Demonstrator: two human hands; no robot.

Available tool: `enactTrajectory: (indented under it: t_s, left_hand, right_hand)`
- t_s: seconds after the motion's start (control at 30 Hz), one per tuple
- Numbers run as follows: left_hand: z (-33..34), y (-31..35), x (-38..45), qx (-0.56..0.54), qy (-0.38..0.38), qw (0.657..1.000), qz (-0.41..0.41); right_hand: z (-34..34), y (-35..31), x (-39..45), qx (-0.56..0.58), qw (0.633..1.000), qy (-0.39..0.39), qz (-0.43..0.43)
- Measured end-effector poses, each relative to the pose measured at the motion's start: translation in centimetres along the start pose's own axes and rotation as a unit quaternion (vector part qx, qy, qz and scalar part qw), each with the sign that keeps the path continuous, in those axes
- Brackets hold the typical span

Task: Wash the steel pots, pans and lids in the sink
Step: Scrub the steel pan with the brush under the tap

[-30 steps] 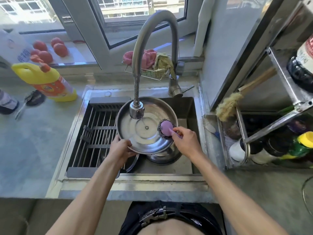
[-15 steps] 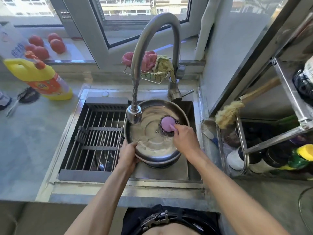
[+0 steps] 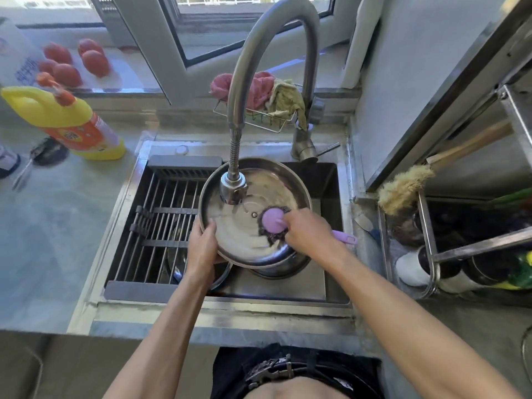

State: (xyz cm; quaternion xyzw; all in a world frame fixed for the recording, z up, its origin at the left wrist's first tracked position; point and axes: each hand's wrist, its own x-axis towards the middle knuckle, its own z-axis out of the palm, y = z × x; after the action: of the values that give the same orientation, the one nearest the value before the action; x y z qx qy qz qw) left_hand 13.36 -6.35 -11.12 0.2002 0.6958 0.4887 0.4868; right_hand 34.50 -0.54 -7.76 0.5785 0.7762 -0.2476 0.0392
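Over the steel sink [image 3: 331, 295], a round shiny steel lid [image 3: 244, 240] was held tilted under the curved grey tap [image 3: 233, 188]. Its rim at 9 o'clock was gripped by the left hand [image 3: 201, 246], thumb on the inside. A purple-handled brush with dark wire scrubber [image 3: 273, 221] was pressed on the lid at 3 o'clock, its handle wrapped by the right hand [image 3: 309, 230]. A steel pot [image 3: 282, 269] was seen just below the lid. A yellow soap bottle [image 3: 66, 119] was lying at 10 o'clock on the counter.

Single head-worn wide-angle view, looking steeply down, close over the sink [image 3: 331, 295], facing the window [image 3: 244, 27]
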Motion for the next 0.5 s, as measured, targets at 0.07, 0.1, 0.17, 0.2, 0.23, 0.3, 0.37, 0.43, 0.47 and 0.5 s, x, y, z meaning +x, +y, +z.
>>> enactTrajectory:
  t_s: [0.07,0.1,0.17,0.2,0.23,0.3,0.37,0.43,0.47,0.5]
  left_hand:
    - [-0.1,0.0,0.2,-0.027,0.007,0.999,-0.02]
    - [0.0,0.1,0.3,-0.039,0.015,0.999,-0.027]
    - [0.0,0.4,0.2,-0.049,0.022,0.998,-0.025]
    - [-0.1,0.5,0.3,-0.05,0.025,0.998,-0.022]
    - [-0.1,0.7,0.3,-0.05,0.027,0.998,-0.019]
    - [-0.5,0.8,0.4,-0.043,0.035,0.998,-0.006]
    - [-0.5,1.0,0.3,-0.028,0.029,0.999,0.029]
    - [0.2,1.8,-0.7,0.02,0.008,0.996,0.082]
    - [0.7,2.1,-1.1,0.045,0.0,0.993,0.108]
    - [1.1,2.4,-1.5,0.068,-0.006,0.99,0.127]
  right_hand:
    - [-0.5,0.2,0.6,0.013,0.999,0.029,0.018]
    - [-0.6,0.1,1.0,0.023,0.999,0.042,0.022]
    - [-0.5,-0.3,1.4,0.043,0.997,0.065,0.018]
    - [-0.4,-0.5,1.5,0.054,0.996,0.075,0.012]
    - [-0.3,-0.6,1.6,0.066,0.994,0.085,0.006]
    - [0.0,-0.6,1.8,0.084,0.992,0.098,0.003]
    - [0.4,-0.6,1.9,0.093,0.99,0.105,0.006]
    - [0.6,-1.3,2.2,0.104,0.988,0.112,0.02]
    - [0.6,-1.8,2.4,0.118,0.985,0.121,0.024]
    - [0.7,-2.5,2.6,0.137,0.982,0.129,0.021]
